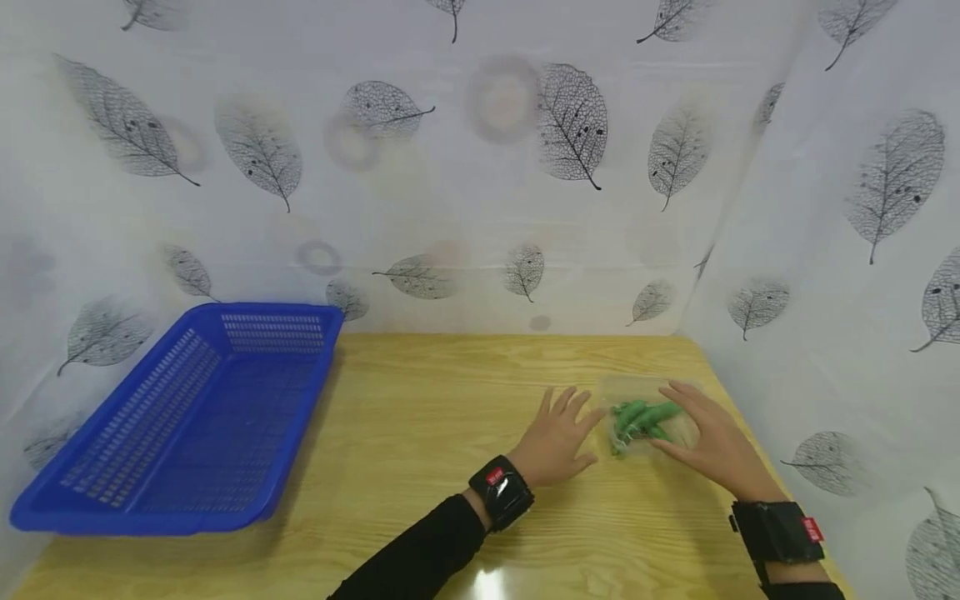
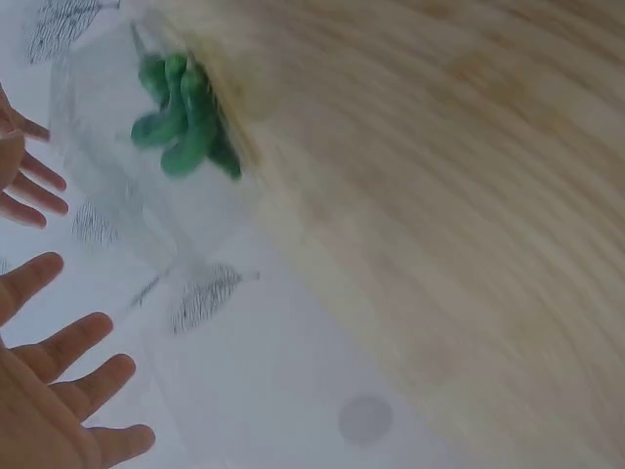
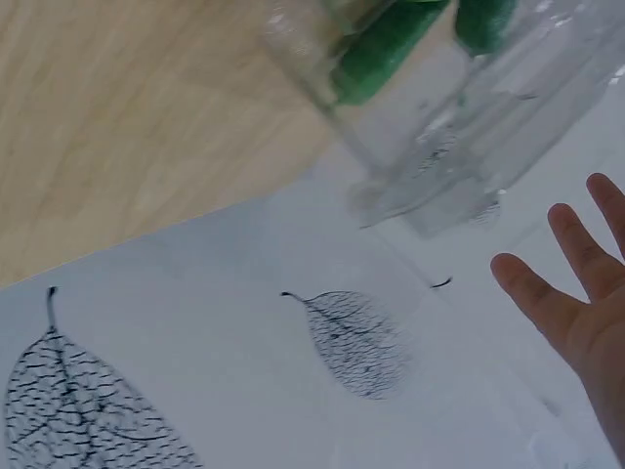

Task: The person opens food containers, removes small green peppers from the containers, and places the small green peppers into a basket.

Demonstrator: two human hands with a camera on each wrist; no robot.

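Several green peppers (image 1: pixel 643 419) are in a clear plastic bag (image 1: pixel 678 429) toward the right of the table. The peppers (image 2: pixel 186 117) show with their stems in the left wrist view. To the left of the bag is my left hand (image 1: pixel 553 437), its fingers spread and holding nothing. My right hand (image 1: pixel 712 437) is at the bag's right side, thumb and fingers apart and nearly straight, overlapping the bag in the head view. In the right wrist view the clear bag (image 3: pixel 430 147) appears apart from the right fingers (image 3: pixel 532 293).
A blue plastic basket (image 1: pixel 300 425) with slotted sides stands at the left of the wooden table (image 1: pixel 420 400). White sheeting with a leaf print (image 1: pixel 465 208) rises behind the table and along its right edge. Each wrist wears a black strap.
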